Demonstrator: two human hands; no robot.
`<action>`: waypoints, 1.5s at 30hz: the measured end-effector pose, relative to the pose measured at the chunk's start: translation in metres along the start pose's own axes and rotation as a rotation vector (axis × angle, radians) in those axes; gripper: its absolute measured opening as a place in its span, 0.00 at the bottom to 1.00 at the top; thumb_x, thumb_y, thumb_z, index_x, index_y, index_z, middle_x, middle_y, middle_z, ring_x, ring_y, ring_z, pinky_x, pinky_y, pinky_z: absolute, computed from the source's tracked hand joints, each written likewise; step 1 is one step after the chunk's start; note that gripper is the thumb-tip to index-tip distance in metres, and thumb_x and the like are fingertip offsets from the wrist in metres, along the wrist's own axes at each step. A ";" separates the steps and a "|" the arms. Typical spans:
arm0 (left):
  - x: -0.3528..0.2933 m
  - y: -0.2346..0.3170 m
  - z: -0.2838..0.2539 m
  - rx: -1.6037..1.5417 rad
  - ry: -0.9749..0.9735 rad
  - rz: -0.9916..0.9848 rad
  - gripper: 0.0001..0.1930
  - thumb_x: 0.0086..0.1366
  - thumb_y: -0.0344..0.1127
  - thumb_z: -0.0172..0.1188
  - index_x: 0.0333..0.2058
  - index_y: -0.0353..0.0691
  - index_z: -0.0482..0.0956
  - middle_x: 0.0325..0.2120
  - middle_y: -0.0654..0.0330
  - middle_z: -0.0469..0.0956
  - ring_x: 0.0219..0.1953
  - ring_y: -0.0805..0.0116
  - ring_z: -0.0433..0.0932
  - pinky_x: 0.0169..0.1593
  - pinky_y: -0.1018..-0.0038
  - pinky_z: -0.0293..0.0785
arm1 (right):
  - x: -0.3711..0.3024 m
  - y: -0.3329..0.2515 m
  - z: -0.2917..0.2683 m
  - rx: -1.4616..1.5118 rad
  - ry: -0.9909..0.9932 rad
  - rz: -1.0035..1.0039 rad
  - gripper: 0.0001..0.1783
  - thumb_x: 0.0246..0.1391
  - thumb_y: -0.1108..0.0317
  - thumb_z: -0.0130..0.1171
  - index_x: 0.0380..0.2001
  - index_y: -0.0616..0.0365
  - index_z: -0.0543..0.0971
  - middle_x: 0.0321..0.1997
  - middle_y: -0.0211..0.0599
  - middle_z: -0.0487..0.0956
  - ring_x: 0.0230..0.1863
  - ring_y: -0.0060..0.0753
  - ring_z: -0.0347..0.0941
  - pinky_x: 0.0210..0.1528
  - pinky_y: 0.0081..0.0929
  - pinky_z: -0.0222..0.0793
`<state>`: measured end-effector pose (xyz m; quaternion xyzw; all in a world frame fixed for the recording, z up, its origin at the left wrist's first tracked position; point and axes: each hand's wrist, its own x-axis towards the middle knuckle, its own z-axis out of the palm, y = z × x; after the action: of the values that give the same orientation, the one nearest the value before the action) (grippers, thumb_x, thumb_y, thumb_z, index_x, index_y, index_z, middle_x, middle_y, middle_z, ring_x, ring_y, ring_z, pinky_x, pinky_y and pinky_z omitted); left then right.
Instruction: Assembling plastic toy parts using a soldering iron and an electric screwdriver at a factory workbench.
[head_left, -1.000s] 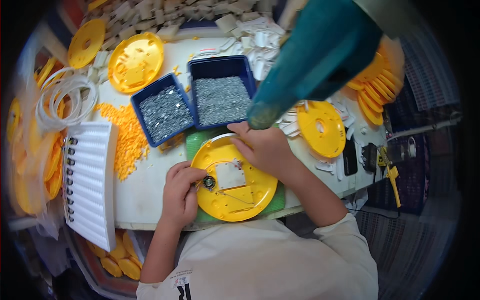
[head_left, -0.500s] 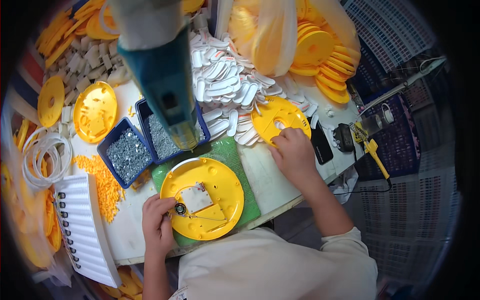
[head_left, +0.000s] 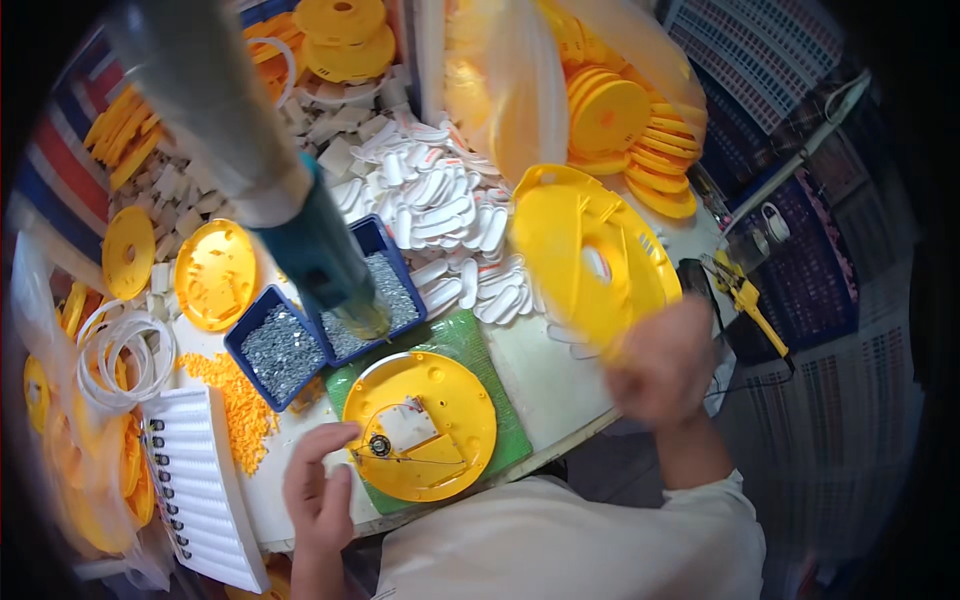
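Note:
A round yellow plastic shell (head_left: 460,400) lies on a green mat (head_left: 485,350), its inside facing up. Inside it are a white box-shaped part (head_left: 408,427), a small round black part (head_left: 379,445) and thin wires. Just off the shell's left edge, my left hand (head_left: 322,490) is open, thumb and index finger apart, holding nothing. To the right, my right hand (head_left: 665,365), blurred by motion, grips the lower edge of a yellow disc-shaped cover (head_left: 575,260). This cover is raised and tilted, with a hole near its middle.
A teal electric screwdriver (head_left: 325,265) hangs over two blue bins of screws (head_left: 275,340). White oval parts (head_left: 440,205) are heaped behind. Small orange pieces (head_left: 235,400) and a white ridged tray (head_left: 200,480) lie left. A yellow soldering iron (head_left: 755,315) sits at right.
My right hand has lifted the yellow cover off the white parts and drawn it right and nearer. My left hand has come off the shell's edge. The whole view has shifted.

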<state>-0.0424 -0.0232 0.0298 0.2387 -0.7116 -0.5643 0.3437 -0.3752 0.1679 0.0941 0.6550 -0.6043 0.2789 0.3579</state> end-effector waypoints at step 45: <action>0.027 0.024 -0.060 -0.189 -0.525 -0.374 0.20 0.75 0.36 0.57 0.61 0.33 0.73 0.55 0.56 0.79 0.51 0.71 0.81 0.56 0.72 0.77 | 0.007 -0.106 0.071 1.381 -0.903 0.663 0.25 0.68 0.65 0.57 0.62 0.70 0.73 0.48 0.40 0.85 0.44 0.29 0.82 0.45 0.26 0.76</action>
<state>-0.0132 -0.0750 0.0666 0.1789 -0.6642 -0.7234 0.0598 -0.2737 0.1075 0.0441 0.5635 -0.5434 0.3856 -0.4883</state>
